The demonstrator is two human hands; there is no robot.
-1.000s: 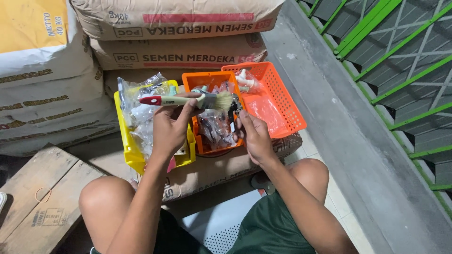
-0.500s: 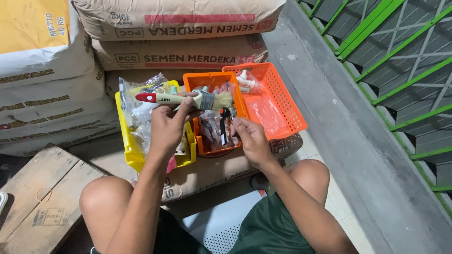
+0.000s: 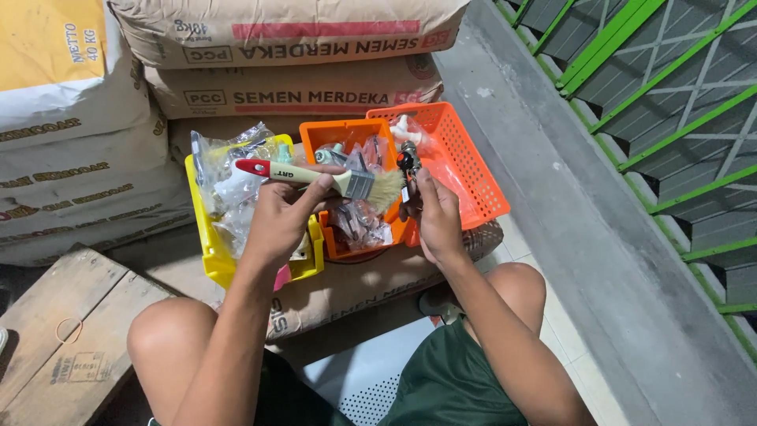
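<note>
Nearest, we see bare knees and a dark green shirt, person seated low, looking down on both hands. Left hand [image 3: 280, 217] is raised over the yellow bin [image 3: 206, 237], fingers closed around the middle of a paintbrush [image 3: 323, 178]; the brush lies roughly level, red-tipped handle toward the left, pale bristles toward the right, over the orange bin [image 3: 347, 134]. Held crosswise like that, we judge it is lifted clear of the bins for a look rather than resting in either. Right hand [image 3: 438, 217] is just beside the bristles, fingers pinched on a small dark tool [image 3: 408, 170] with a red-orange part, held upright at the near-left rim of the orange mesh basket [image 3: 465, 170]. What the tool is exactly, we cannot tell.

Under the hands: yellow bin packed with clear plastic bags [image 3: 229, 177] of small parts, orange bin next to it also holding bagged hardware, mesh basket mostly bare with a white piece at its far end. All three sit side by side on a flat-lying brown sack [image 3: 355, 288], which serves as a low support within reach.

Left near corner, a wooden crate [image 3: 63, 331]. Farther back, stacked cement sacks [image 3: 300, 87]. Right, a concrete ledge [image 3: 568, 205] and green railing [image 3: 670, 95].
</note>
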